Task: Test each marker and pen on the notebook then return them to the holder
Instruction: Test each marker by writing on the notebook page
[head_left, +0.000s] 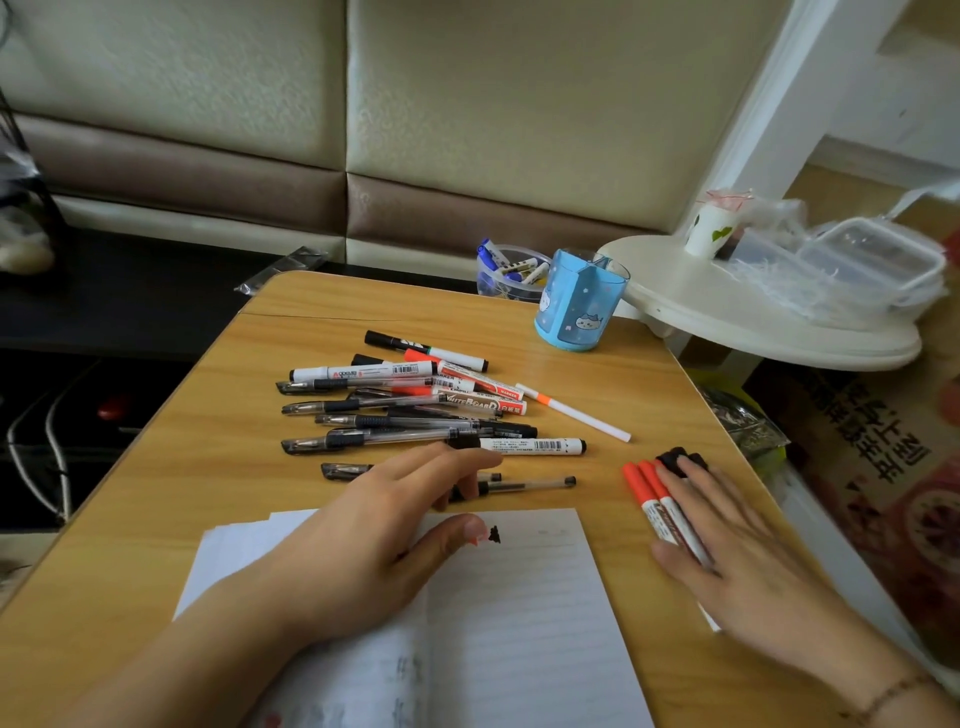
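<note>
An open lined notebook (514, 613) lies at the near edge of the wooden table, with a small black scribble near its top. Beyond it sprawls a pile of markers and gel pens (410, 402). My left hand (374, 530) hovers over the notebook's top edge, fingers spread, reaching toward a black gel pen (524, 486). My right hand (727, 545) rests flat on a bundle of red-capped and black-capped markers (652, 493) right of the notebook. The blue pen holder (579, 306) stands at the far right and looks empty.
A clear tub with small markers (511, 273) sits behind the holder. A white round side table (753, 317) carries a paper cup and plastic boxes. A white pen with an orange band (576, 413) lies apart from the pile. The table (249, 499) drops off to the left.
</note>
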